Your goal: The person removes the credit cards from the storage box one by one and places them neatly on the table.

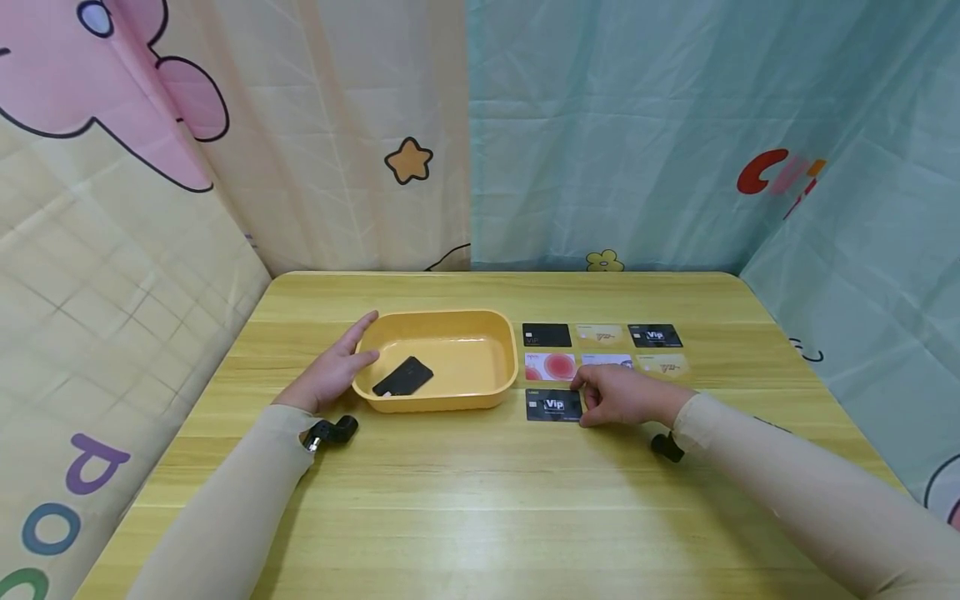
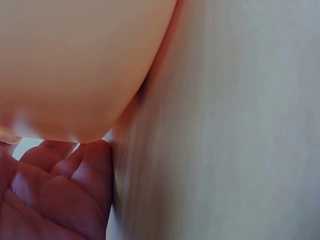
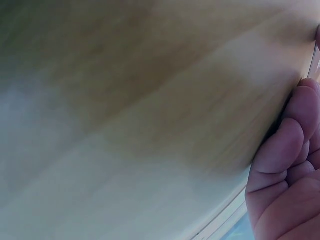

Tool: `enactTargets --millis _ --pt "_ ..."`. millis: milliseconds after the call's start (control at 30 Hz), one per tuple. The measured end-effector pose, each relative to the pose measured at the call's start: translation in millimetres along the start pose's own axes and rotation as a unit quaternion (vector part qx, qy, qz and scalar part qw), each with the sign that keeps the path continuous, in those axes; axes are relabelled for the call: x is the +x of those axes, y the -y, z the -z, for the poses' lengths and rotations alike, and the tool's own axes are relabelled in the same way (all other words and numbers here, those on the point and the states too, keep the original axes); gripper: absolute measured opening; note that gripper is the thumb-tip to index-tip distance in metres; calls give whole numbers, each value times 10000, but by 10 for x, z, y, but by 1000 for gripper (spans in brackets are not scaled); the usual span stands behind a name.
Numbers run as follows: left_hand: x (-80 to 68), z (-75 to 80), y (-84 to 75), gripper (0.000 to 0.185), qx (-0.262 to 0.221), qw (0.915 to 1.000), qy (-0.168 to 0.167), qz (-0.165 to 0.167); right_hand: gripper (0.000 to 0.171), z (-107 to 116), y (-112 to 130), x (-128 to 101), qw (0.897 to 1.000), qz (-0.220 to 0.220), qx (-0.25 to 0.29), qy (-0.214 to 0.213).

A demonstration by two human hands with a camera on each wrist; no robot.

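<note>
Black VIP card [image 1: 553,405] sits nearest on the wooden table [image 1: 480,500], flat, in the front row of the card layout all by itself. Right hand [image 1: 618,395] is on its right edge, fingers curled down with the tips touching the card's side, thumb on the near edge, so it looks like a pinch on the card, though it isn't lifted. The right wrist view is mostly blurry tabletop with curled fingers [image 3: 285,150] at the edge, so no help there.

Left hand [image 1: 335,370] is over on the other side, fingers fairly straight and relaxed, resting against the left wall of the yellow tray [image 1: 442,398]. The left wrist view shows the palm right up against the tray's rounded side [image 2: 75,70]. Inside the tray there's one black card [image 1: 402,377] lying at an angle.

Further back, just behind the VIP card, is a row with a pink-red card [image 1: 550,366], a pale card [image 1: 607,361] partly hidden by the right hand, and a gold card [image 1: 663,364]. Behind that, the far row: black card [image 1: 547,335], another gold one [image 1: 599,335], and a second black VIP card [image 1: 655,335].
</note>
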State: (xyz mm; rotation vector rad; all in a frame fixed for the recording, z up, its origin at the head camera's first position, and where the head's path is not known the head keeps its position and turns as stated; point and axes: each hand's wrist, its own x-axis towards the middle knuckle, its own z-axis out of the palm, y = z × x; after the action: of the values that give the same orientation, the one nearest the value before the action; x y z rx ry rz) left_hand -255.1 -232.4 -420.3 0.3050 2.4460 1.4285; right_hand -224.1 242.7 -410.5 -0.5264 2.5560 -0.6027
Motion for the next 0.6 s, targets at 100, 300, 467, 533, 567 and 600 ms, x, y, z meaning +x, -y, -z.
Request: enactTargets --millis 100,300,467,533,567,600 --pt "-2 -2 -6 70 -32 10000 -2 30 47 5 -5 1 10000 3 7 -12" --pt "1 -1 4 70 -24 10000 1 53 45 21 -11 -2 9999 96 -56 -6" --pt "6 3 14 70 -37 10000 2 3 45 17 -23 3 9999 156 -33 -27" --pt "8 4 18 70 -36 10000 4 -17 45 15 -25 5 9999 159 -30 -25" --pt "8 5 19 70 -28 10000 3 -23 45 15 -27 6 9999 149 -26 -18" --pt "8 5 21 70 -24 10000 3 -24 45 16 -29 8 9999 138 -22 -11"
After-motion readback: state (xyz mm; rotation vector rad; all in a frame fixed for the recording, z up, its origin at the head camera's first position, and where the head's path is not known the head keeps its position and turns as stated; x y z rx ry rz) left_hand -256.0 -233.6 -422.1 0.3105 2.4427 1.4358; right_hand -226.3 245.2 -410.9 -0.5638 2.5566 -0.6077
